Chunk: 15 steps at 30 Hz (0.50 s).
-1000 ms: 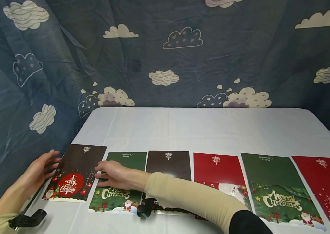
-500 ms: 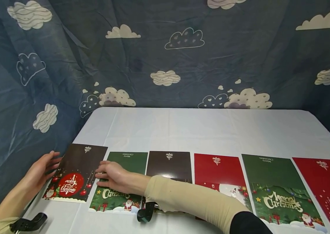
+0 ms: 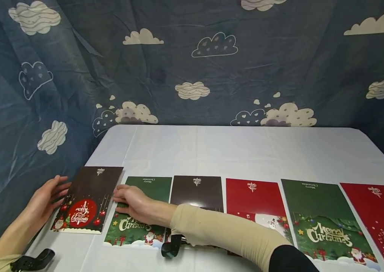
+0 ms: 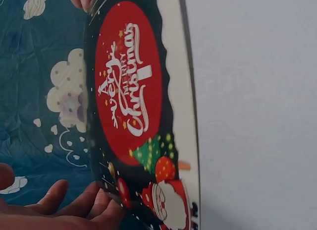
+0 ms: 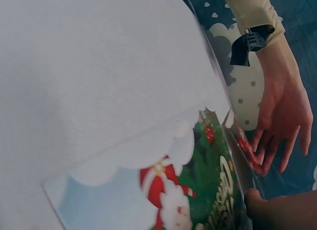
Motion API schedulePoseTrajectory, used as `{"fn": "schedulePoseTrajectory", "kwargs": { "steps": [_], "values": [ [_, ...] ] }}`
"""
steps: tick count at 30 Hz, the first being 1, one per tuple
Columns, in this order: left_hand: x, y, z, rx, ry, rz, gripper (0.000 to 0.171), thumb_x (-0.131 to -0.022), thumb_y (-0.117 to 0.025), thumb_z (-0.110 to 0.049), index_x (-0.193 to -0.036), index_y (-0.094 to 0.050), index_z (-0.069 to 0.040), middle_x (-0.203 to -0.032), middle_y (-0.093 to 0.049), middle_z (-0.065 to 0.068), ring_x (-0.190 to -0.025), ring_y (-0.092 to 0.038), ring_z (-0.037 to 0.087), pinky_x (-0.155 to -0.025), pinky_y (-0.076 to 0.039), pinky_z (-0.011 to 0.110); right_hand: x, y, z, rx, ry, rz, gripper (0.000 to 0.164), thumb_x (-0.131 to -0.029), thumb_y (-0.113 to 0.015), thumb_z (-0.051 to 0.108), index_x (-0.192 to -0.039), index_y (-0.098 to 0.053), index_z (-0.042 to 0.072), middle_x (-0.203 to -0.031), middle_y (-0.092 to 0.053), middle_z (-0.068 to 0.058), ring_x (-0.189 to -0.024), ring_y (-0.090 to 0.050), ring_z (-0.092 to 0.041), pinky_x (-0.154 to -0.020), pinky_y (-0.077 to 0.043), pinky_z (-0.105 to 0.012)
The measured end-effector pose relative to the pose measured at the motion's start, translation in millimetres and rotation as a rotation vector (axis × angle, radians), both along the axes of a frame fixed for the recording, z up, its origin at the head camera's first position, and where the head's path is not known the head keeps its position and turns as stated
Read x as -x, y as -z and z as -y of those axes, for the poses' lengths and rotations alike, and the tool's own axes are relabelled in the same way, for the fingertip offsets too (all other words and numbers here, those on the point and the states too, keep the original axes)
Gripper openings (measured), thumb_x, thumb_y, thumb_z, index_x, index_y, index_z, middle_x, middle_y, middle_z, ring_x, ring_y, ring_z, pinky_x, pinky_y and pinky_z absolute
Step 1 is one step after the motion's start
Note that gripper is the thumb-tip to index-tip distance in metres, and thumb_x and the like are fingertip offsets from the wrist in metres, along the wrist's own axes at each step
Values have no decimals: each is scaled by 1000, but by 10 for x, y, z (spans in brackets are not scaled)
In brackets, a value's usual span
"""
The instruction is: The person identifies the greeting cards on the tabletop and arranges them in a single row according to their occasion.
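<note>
Brown card (image 3: pixel 86 196) sits at the left end of the desk (image 3: pixel 233 151); left hand (image 3: pixel 44 200) and right hand (image 3: pixel 135 204), fingers unclenched, touch opposite edges. Uneven pressure could bow it; a low right sleeve (image 3: pixel 226 224) could shift neighbouring cards (image 3: pixel 134 236).
</note>
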<state>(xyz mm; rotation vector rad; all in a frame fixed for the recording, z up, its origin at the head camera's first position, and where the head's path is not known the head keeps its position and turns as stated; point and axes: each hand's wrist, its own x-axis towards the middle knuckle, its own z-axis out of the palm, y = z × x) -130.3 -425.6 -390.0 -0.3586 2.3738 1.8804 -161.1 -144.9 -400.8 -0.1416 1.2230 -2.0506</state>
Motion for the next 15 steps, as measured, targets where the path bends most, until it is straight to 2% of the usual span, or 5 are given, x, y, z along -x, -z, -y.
{"fn": "schedulePoseTrajectory", "kwargs": {
  "steps": [6,8,11,13,15],
  "values": [
    [43,-60,0,-101,-3,-49,27,-105,-36,-49,-120,-49,-31,-101,-61,-26,-96,-53,-4,-76,-43,18,66,-78,4,30,1,4,58,-99,-45,5,-152,-24,-5,-154,-31,-22,-137,-36,-41,-109,-34,-56],
    [76,-82,0,-82,-7,-38,31,-104,-36,-52,-123,-48,-32,-103,-59,-28,-99,-51,-3,-79,-40,21,86,-99,14,38,15,2,58,-99,-45,6,-152,-24,-6,-154,-30,-22,-136,-36,-42,-108,-34,-56],
    [142,-103,-11,-8,-8,-14,42,-102,-32,-58,-132,-43,-32,-109,-54,-27,-111,-43,8,-91,-33,33,107,-109,25,43,35,-18,58,-100,-45,8,-152,-23,-5,-155,-29,-21,-136,-37,-42,-108,-34,-56],
    [192,-114,-31,24,-6,-9,44,-101,-30,-60,-135,-40,-33,-116,-51,-22,-117,-36,17,-97,-26,41,129,-108,30,41,46,-38,57,-101,-44,9,-152,-23,-5,-155,-29,-21,-136,-37,-42,-108,-35,-56],
    [243,-121,-54,36,-4,-23,46,-101,-29,-60,-137,-38,-32,-122,-48,-17,-120,-32,19,-98,-24,42,165,-103,26,36,52,-65,56,-103,-42,11,-153,-23,-4,-155,-29,-21,-137,-37,-41,-108,-35,-56]
  ]
}}
